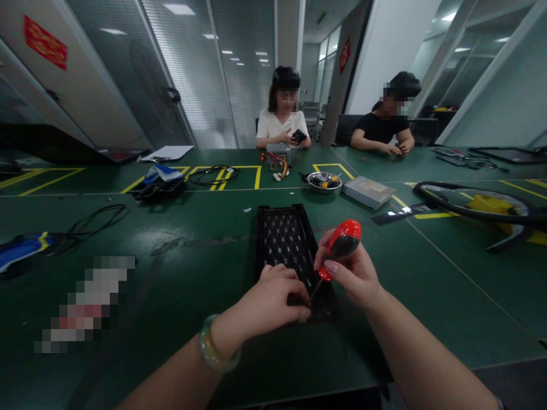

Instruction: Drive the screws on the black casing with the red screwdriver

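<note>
A long black plastic case [260, 239] lies in front of me on the green table, with rows of small shiny metal pieces inside it. My right hand [350, 265] is closed round the red and black handle of a screwdriver [347, 234]. The shaft slants down to the left, its tip close to my left fingertips. Over the near part of the case, my left hand [277, 296] has its thumb and fingers curled together. What they pinch is dark and mostly hidden. A bangle [213, 344] circles my left wrist.
Beyond the case stand a metal bowl of small parts [323, 183], a grey metal box [368, 192] and a bundle of coloured wires [280, 166]. A black looped frame [474, 199] lies right, black cables [98, 219] left. Two people sit across the table [205, 239].
</note>
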`<state>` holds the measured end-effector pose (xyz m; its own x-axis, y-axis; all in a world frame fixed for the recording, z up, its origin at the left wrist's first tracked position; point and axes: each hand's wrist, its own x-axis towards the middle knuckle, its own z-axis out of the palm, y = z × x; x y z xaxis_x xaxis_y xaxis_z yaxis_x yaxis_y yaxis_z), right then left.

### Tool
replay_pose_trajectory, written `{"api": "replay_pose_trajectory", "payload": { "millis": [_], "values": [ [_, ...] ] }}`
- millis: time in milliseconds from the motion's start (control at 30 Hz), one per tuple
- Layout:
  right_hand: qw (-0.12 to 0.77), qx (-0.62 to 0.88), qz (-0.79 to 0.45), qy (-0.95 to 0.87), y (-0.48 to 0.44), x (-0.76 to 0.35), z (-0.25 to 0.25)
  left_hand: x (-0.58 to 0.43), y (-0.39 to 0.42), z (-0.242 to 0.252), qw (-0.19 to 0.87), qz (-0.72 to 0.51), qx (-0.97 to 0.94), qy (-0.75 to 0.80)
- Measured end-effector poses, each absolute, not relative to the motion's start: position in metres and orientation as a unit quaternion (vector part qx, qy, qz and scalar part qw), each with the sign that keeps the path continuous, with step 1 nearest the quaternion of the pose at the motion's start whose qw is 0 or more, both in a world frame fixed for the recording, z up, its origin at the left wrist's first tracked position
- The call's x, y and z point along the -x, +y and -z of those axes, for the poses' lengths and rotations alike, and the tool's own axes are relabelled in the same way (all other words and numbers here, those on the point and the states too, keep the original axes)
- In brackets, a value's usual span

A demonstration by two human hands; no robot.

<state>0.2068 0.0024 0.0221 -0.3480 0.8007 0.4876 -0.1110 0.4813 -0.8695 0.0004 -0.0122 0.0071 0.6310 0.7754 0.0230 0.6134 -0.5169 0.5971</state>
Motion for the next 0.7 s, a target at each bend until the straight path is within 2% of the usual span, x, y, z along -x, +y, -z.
{"api": "replay_pose_trajectory", "payload": {
  "millis": [700],
  "values": [
    [0.483,0.213,-0.45,-0.72,0.0074,-0.208,-0.0265,-0.0008,-0.0148,-0.0087,0.218,-0.158,-0.887,0.374]
  ]
}}
